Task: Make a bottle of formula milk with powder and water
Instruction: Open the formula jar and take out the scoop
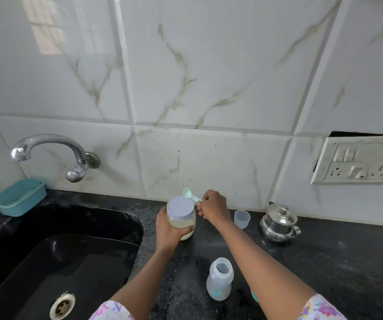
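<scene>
- Two hands work on the dark table (324, 262), with the black sink (47, 250) and its tap (47, 144) at far left.
- The left grip (168, 230) wraps round the powder jar (183, 224), upright by the sink's edge, with its lilac lid (179, 208) seemingly on.
- The right grip (213, 209) pinches the handle of a green scoop (187, 193), whose bowl is poised above the lid's far rim.
- Nearer the camera, the uncapped bottle (220, 278) stands apparently empty (no powder or water shows).
- A small cup (241, 218) and a lidded steel pot (279, 224) stand at right; opening, scooping, filling and mixing appear to remain.
</scene>
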`<state>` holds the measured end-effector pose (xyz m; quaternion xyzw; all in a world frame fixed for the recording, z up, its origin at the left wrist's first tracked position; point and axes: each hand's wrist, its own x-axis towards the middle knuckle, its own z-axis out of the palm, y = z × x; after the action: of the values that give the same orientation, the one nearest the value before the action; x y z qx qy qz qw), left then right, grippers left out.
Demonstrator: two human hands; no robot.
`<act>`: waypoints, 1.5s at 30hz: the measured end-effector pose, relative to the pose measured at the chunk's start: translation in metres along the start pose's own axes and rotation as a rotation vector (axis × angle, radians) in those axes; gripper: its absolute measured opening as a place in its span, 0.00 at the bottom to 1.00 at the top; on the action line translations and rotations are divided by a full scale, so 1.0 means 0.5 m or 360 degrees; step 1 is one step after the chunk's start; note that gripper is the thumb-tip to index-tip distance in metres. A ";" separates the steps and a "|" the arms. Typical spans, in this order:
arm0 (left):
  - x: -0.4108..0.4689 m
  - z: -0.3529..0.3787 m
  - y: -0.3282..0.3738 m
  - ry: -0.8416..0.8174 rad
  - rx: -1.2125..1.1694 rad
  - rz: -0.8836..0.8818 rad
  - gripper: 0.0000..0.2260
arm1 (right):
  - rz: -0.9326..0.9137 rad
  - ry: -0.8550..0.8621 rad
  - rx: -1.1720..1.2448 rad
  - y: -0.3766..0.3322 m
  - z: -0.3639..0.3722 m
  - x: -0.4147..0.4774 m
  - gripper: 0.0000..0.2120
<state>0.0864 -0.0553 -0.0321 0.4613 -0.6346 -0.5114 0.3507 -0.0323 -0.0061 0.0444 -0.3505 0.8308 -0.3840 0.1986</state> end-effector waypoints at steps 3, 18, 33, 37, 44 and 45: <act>-0.039 -0.009 0.019 0.0026 0.0080 0.0014 0.47 | -0.0073 0.0028 -0.0095 -0.008 -0.020 -0.021 0.03; -0.194 -0.049 0.097 0.0116 0.0284 0.0424 0.35 | -0.0326 -0.0118 -0.0434 -0.087 -0.065 -0.204 0.30; -0.258 -0.075 0.125 -0.0141 0.0205 0.0393 0.42 | -0.0835 -0.0033 -0.0494 -0.069 -0.070 -0.253 0.26; -0.250 -0.093 0.121 -0.0302 0.0282 0.0419 0.33 | -0.1053 -0.0440 -0.0685 -0.071 -0.104 -0.236 0.26; -0.227 -0.107 0.139 -0.0284 0.0278 0.0506 0.33 | -0.0745 -0.0470 -0.0372 -0.097 -0.150 -0.207 0.34; -0.224 -0.108 0.143 -0.0284 0.0274 0.0522 0.32 | -0.0681 -0.0368 -0.0401 -0.101 -0.149 -0.206 0.33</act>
<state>0.1563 0.0365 0.0528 0.3329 -0.7711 -0.4301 0.3310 0.0142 0.0836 0.1364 -0.5815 0.7509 -0.2684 0.1612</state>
